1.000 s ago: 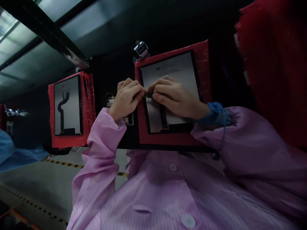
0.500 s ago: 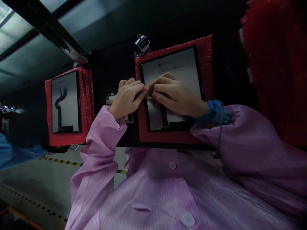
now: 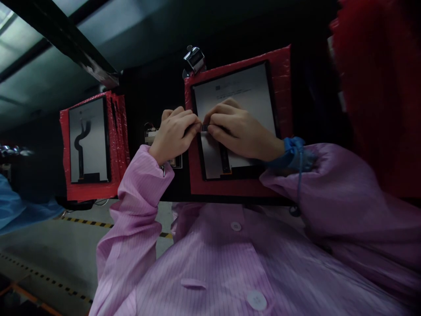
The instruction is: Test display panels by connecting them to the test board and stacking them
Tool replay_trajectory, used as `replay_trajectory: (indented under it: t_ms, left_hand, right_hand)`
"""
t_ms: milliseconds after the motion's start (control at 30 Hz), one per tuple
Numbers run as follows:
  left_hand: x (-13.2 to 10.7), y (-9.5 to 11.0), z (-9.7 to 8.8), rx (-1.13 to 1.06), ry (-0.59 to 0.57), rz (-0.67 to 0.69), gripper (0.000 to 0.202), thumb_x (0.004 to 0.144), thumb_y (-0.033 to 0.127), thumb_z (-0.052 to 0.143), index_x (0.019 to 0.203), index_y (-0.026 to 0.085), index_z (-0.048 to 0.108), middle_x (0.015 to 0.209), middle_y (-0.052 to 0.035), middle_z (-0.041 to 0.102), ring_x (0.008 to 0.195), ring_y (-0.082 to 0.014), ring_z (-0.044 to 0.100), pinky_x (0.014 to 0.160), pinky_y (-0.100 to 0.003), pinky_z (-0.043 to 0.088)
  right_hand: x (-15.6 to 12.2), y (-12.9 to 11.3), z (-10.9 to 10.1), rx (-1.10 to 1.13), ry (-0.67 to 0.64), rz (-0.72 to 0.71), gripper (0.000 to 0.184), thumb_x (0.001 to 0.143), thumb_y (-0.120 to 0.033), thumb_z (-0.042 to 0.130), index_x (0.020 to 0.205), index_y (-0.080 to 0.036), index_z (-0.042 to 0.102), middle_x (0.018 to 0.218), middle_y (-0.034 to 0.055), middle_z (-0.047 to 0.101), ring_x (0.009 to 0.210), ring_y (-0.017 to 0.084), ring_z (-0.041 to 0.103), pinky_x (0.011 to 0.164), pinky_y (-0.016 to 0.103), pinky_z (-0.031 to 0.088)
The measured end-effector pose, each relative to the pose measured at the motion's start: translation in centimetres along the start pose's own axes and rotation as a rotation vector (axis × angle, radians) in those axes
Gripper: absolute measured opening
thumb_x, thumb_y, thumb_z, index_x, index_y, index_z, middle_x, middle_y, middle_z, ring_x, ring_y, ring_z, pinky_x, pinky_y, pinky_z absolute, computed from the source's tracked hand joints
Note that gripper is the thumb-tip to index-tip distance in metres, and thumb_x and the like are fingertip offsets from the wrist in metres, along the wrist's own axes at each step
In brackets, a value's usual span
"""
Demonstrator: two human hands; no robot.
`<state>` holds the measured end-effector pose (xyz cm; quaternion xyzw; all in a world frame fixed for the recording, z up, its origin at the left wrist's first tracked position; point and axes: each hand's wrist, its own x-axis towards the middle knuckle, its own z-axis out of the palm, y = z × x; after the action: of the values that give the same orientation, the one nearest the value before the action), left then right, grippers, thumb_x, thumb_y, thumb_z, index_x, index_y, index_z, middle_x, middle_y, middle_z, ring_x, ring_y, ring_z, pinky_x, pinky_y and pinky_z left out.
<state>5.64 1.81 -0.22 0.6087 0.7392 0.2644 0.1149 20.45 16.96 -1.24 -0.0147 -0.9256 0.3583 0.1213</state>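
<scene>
Head camera, at the bench: small dark connector (image 3: 204,127) pinched between the fingertips of left hand (image 3: 174,134) and right hand (image 3: 241,134), just over the left edge of a pale display panel (image 3: 240,92). Both sets of fingers curled narrow, thumbs and forefingers closed on the connector, hands almost meeting. Below the grip, black flex strip (image 3: 224,160) running down the panel. Panel seated in a red tray (image 3: 283,87). Blue wrist strap (image 3: 292,147) on the right wrist. Well apart to the left, second panel (image 3: 88,140) with a curved black cable; metal clip (image 3: 194,57) above the tray.
</scene>
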Motion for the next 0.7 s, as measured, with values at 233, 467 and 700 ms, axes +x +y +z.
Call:
replay_trajectory:
  t_ms: [233, 467, 700]
  left_hand:
    - [-0.1, -0.2, -0.2, -0.038, -0.026, 0.022, 0.025, 0.102, 0.031, 0.053, 0.083, 0.023, 0.066, 0.082, -0.003, 0.068, 0.094, -0.0261, 0.062, 0.092, -0.045, 0.038]
    - [0.0, -0.3, -0.1, -0.04, -0.034, 0.042, 0.032, 0.103, 0.04, 0.053, 0.079, 0.023, 0.066, 0.079, -0.0021, 0.068, 0.091, -0.0249, 0.061, 0.091, -0.046, 0.038]
    - [0.0, -0.5, -0.3, -0.138, 0.02, 0.029, 0.039, 0.099, 0.056, 0.059, 0.078, 0.024, 0.069, 0.069, -0.0005, 0.061, 0.084, -0.0233, 0.059, 0.096, -0.048, 0.038]
  right_hand:
    - [0.0, 0.8, -0.1, 0.013, -0.032, -0.023, 0.034, 0.101, -0.041, 0.038, 0.092, -0.022, 0.064, 0.113, 0.0107, 0.067, 0.111, 0.029, 0.054, 0.108, 0.052, 0.044]
    - [0.0, 1.2, -0.4, 0.012, -0.068, -0.038, 0.036, 0.102, -0.044, 0.041, 0.091, -0.024, 0.068, 0.118, 0.0108, 0.067, 0.117, 0.031, 0.053, 0.11, 0.056, 0.043]
    - [-0.1, 1.2, -0.5, 0.032, -0.08, -0.01, 0.033, 0.1, -0.045, 0.042, 0.094, -0.027, 0.069, 0.122, 0.0086, 0.066, 0.122, 0.032, 0.052, 0.112, 0.057, 0.042]
